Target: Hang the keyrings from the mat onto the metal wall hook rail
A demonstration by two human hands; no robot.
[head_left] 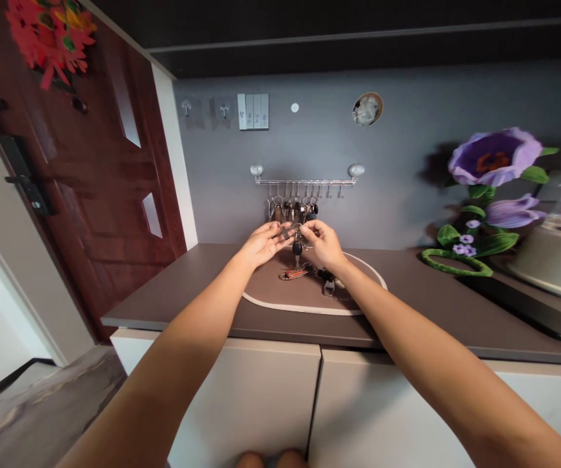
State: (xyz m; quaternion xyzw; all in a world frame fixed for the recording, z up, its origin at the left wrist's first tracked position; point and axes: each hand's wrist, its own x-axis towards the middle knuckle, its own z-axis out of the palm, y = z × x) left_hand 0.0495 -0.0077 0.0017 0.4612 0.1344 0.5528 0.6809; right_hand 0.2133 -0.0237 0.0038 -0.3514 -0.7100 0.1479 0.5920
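Above the mat, my right hand is closed in a pinch on the metal ring of a key ring. From that ring hangs a black key head with its blade pointing down. My left hand is turned palm partly up, fingers extended, holding a small dark piece of the same bunch between thumb and fingers. Below the hands, a red-striped key ring tag and a dark key bunch with a metal clip lie on the brown mat, partly behind my right hand.
Behind my hands, a clear hook rail on the grey wall carries several hanging keys. Purple fabric flowers, a black flat object and a domed container stand right. A dark shelf overhangs the counter; a red-brown door is left.
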